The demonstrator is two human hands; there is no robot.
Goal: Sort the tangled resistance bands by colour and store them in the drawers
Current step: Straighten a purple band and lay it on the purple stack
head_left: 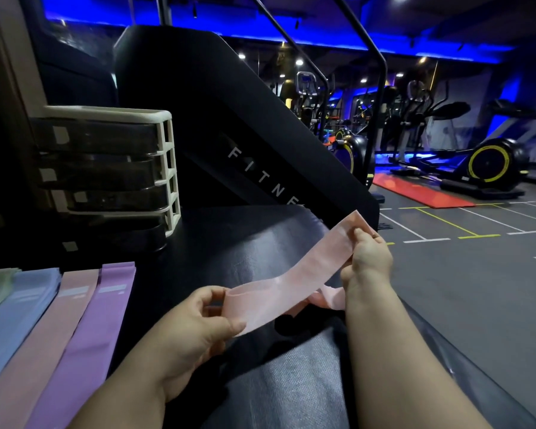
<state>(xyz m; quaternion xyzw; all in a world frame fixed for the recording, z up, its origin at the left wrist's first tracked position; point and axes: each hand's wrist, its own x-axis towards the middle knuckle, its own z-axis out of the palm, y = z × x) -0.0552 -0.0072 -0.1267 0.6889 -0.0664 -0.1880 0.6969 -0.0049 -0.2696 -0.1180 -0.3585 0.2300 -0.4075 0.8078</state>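
Pink band (291,280) is being held pinched at both ends, left hand (195,323) and right hand (370,258), above the black pad (260,243). Its long axis is running lower-left to upper-right. The pink pile (59,320) is lying nearer the left hand.

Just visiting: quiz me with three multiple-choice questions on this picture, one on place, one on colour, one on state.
1. Where is the drawer unit? A left, behind the sorted bands; B on the floor; C far right.
2. Colour of the held band? A green; B blue; C pink.
3. How is it held? A by one hand; B by left hand and right hand; C in a drawer.
Answers: A, it stands behind the piles; C, pale pink; B, each hand pinches an end.
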